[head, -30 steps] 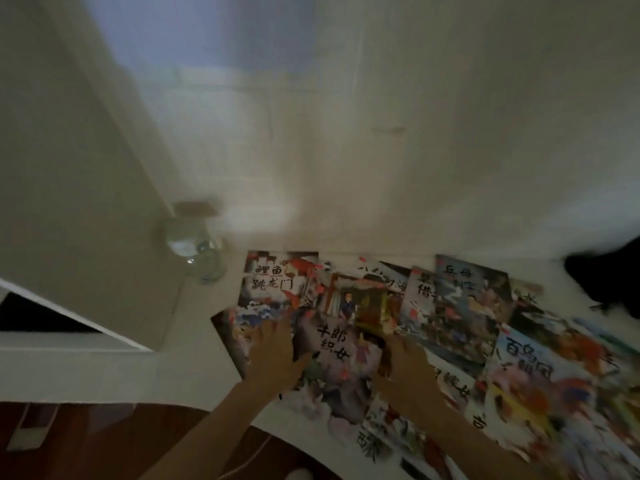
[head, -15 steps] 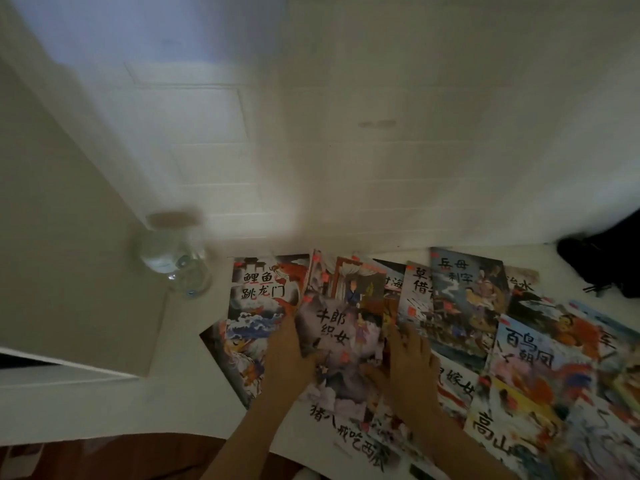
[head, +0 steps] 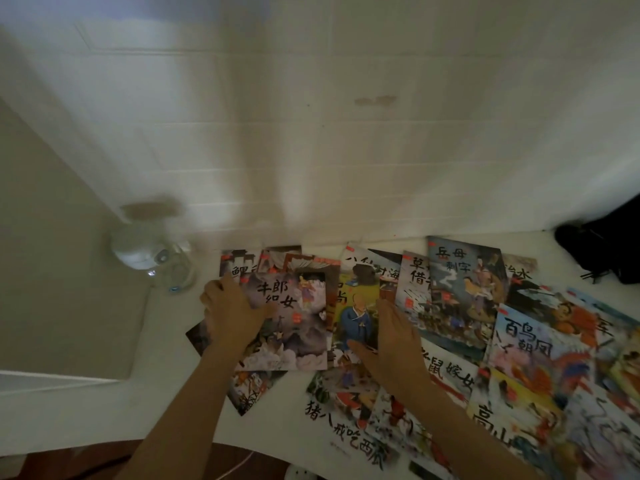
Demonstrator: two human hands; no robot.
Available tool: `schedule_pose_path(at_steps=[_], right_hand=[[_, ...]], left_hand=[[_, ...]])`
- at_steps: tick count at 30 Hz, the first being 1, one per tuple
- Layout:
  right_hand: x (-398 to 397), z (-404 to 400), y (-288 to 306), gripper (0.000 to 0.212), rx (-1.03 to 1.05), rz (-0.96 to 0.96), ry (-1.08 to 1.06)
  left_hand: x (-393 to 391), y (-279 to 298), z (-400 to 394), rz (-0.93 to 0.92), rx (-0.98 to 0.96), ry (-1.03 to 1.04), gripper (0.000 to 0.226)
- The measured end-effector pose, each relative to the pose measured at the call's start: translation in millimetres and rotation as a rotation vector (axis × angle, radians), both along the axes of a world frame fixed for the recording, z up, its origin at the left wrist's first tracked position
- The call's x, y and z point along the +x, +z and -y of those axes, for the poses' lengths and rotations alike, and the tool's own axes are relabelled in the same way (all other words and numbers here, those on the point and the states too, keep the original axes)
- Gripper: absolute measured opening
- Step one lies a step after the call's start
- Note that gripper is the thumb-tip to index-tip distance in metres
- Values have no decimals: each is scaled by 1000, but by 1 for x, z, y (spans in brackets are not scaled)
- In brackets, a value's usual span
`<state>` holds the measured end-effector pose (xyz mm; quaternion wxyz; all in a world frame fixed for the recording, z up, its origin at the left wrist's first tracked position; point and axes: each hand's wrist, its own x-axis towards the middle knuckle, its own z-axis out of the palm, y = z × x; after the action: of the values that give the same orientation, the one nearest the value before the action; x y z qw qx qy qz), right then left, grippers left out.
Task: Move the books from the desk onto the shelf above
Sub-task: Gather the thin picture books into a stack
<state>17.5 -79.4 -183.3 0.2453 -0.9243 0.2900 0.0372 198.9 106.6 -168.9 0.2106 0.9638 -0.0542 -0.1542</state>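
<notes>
Several thin picture books lie spread and overlapping across the white desk (head: pixel 166 403). My left hand (head: pixel 230 315) grips the left edge of a grey-purple book (head: pixel 294 327) that sits on top of a small stack. My right hand (head: pixel 393 341) lies flat with straight fingers on a book showing a figure in blue (head: pixel 356 317). To the right lie a blue-grey book (head: pixel 464 289) and a book with birds (head: pixel 530 344). The shelf above is out of view.
A clear glass jar (head: pixel 152 258) stands at the back left beside a cream side panel (head: pixel 62 254). A white tiled wall (head: pixel 346 133) rises behind the desk. A black object (head: pixel 609 247) sits at the far right. The desk's front edge curves below my arms.
My left hand has slid the grey-purple book leftward onto the stack, uncovering the book with the blue figure. My right hand now lies flat on that book.
</notes>
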Motion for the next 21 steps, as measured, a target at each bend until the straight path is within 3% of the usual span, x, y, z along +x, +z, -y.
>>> schedule_pose_path(at_steps=[5, 8, 13, 16, 21], right_hand=[[5, -17, -6, 98, -21, 50, -74], [10, -24, -4, 99, -47, 48, -107], [23, -42, -4, 92, 89, 179, -4], [33, -58, -4, 80, 186, 288, 35], [50, -77, 15, 40, 433, 432, 11]], left_hand=[[4, 2, 13, -91, -112, 130, 113], [9, 0, 16, -202, -87, 197, 103], [3, 3, 15, -157, -283, 83, 82], [-2, 11, 3, -145, -422, -23, 75], [5, 36, -28, 39, -670, 7, 56]])
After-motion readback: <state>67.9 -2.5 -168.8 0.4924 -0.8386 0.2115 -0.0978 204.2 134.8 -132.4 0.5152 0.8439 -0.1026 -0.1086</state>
